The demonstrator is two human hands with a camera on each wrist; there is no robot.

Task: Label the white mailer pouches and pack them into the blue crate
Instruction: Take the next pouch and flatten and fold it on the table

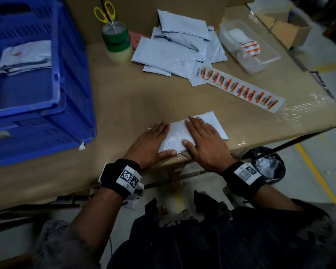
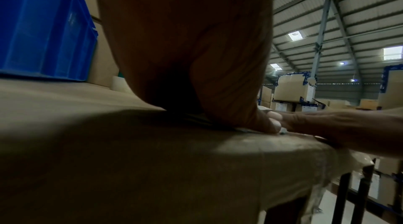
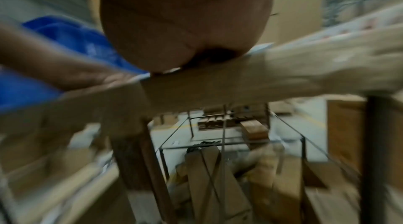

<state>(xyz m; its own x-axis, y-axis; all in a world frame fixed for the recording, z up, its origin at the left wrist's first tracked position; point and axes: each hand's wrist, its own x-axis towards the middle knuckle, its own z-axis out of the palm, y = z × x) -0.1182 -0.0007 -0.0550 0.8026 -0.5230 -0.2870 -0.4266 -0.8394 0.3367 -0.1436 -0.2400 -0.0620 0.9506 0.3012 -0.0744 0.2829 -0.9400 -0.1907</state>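
A white mailer pouch point(image 1: 177, 133) lies flat at the near edge of the cardboard-covered table point(image 1: 124, 105). My left hand point(image 1: 152, 139) presses flat on its left part, fingers straight. My right hand point(image 1: 203, 139) lies flat on its right part, thumb stretched toward the left thumb. The blue crate point(image 1: 52, 78) stands at the left and holds a small stack of labelled pouches point(image 1: 26, 57). A pile of unlabelled pouches point(image 1: 180, 49) sits at the back. A strip of orange labels point(image 1: 241, 88) lies to the right of it. The wrist views show only my palms point(image 2: 196, 46) and the table edge point(image 3: 207, 83).
Green tape rolls point(image 1: 116, 40) with yellow-handled scissors point(image 1: 106, 13) stand at the back, between the crate and the pile. A clear plastic box point(image 1: 248, 45) with more labels sits at the back right. The table's front edge runs right under my wrists.
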